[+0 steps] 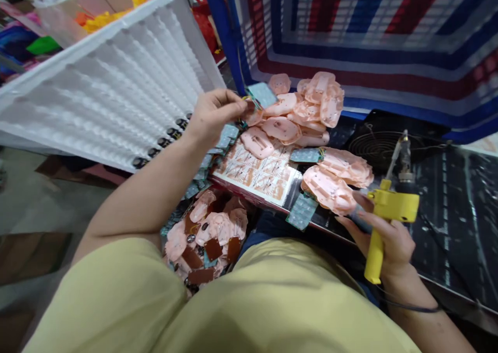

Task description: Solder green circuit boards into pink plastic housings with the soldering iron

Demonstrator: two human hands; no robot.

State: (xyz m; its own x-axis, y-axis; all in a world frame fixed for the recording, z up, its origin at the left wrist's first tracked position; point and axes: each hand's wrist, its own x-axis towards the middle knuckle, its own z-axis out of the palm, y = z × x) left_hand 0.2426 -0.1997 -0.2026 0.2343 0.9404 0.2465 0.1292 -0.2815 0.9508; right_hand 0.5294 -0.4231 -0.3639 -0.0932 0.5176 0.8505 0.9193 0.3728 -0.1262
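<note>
My left hand (218,111) reaches forward with thumb and fingers pinched at the wired edge of a green circuit board (263,94), which is slightly blurred. Below and beyond it lies a heap of pale pink plastic shells (280,129). My right hand (392,241) is wrapped round a yellow soldering gun (395,206), its metal tip pointing up and away from me. Close to the fingers of that hand rests a nearer stack of pink shells (329,189). One wired circuit board (302,211) hangs over the table edge beside that stack; another board (307,155) lies behind it.
A white ribbed tray (116,78) leans at the left, with dark round parts along its lower edge. Below the table are more shells and brown boards (213,249). A striped cloth-lined basket (361,57) stands behind, near a black fan (375,143). A cable crosses my right wrist.
</note>
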